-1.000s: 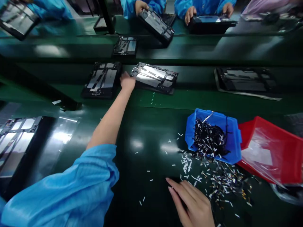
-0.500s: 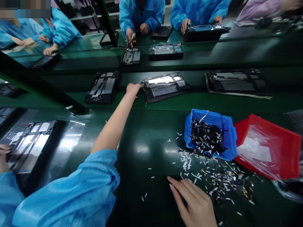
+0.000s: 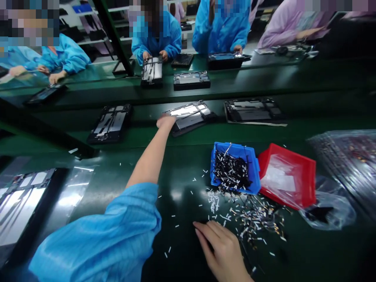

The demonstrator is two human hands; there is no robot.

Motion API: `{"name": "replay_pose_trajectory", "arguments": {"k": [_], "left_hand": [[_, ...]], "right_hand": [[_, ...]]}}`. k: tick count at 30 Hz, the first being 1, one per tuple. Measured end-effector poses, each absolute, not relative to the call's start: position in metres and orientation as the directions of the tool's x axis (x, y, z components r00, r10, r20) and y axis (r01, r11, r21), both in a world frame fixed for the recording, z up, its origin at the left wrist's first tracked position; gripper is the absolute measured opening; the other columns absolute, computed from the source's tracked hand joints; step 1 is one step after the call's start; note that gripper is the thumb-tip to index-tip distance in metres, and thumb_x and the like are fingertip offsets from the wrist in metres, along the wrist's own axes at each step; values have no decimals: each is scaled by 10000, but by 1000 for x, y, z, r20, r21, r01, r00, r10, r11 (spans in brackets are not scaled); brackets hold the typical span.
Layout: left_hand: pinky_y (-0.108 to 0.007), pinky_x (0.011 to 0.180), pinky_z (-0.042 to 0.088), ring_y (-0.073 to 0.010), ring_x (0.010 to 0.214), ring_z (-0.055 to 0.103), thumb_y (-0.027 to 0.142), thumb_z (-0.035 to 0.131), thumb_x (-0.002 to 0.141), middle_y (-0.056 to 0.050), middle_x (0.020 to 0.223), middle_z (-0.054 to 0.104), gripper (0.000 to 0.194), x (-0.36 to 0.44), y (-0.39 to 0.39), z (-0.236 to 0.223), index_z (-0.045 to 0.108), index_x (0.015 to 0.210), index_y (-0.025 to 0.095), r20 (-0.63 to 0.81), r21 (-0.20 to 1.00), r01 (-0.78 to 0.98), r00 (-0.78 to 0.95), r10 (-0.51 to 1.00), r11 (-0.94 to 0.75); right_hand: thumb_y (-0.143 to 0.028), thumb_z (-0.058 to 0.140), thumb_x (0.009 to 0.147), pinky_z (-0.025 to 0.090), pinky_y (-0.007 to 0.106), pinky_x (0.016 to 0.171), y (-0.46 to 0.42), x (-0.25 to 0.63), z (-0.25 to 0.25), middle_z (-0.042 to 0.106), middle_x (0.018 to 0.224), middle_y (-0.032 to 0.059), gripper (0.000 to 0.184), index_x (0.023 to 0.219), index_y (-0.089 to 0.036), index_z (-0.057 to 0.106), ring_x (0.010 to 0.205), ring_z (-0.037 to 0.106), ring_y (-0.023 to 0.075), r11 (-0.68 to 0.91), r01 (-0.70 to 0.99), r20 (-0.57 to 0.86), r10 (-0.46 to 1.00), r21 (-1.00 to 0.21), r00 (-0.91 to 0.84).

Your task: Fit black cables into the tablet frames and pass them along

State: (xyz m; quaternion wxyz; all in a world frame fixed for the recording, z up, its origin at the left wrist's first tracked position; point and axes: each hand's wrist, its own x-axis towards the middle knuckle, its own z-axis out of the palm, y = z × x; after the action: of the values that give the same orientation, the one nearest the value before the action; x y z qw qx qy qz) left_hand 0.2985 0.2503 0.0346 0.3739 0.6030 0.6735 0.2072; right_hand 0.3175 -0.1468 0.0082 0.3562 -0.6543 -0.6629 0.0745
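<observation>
left arm [image 3: 149, 161]: stretched way out in front, forearm bare
left sleeve [image 3: 108, 235]: blue, all bunched up above the forearm
left hand [image 3: 166, 120]: way out at the far end, kinda blurry, fingers mostly hidden so can't tell the grip
right hand [image 3: 221, 247]: much closer in, back side up, fingers bent and bunched together
right thumb [image 3: 203, 243]: tip just beside the index fingertip, narrow gap behind

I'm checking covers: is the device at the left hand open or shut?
Open: the device at the left hand shows bare inner panels.
</observation>
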Motion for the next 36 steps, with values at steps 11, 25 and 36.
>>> {"name": "replay_pose_trajectory", "arguments": {"k": [11, 25, 36], "left_hand": [[-361, 772, 557, -184, 917, 628, 305, 579, 927, -87, 1108, 610, 287, 295, 211, 61, 575, 1156, 131, -444, 891, 148, 90, 891, 429], [-126, 545, 533, -111, 581, 640, 194, 896, 436, 32, 730, 695, 527, 69, -76, 38, 607, 877, 180, -322, 945, 13, -128, 938, 327], [-256, 451, 503, -230, 630, 661, 592, 772, 642, -70, 761, 711, 632, 40, -127, 29, 562, 1071, 179, -570, 821, 174, 277, 773, 544]], "right_hand": [[-146, 390, 939, 480, 256, 567, -149, 315, 3, 684, 689, 9, 301, 885, -198, 682, 595, 624, 130, 104, 788, 398, 898, -607, 188], [-161, 462, 926, 435, 268, 606, -157, 311, 5, 656, 662, -7, 232, 851, -185, 680, 619, 595, 136, 141, 855, 498, 854, -499, 150], [-202, 528, 877, 403, 235, 602, -167, 335, 21, 699, 702, -7, 187, 787, -211, 691, 639, 623, 123, -173, 889, 392, 850, -424, 352]]}}
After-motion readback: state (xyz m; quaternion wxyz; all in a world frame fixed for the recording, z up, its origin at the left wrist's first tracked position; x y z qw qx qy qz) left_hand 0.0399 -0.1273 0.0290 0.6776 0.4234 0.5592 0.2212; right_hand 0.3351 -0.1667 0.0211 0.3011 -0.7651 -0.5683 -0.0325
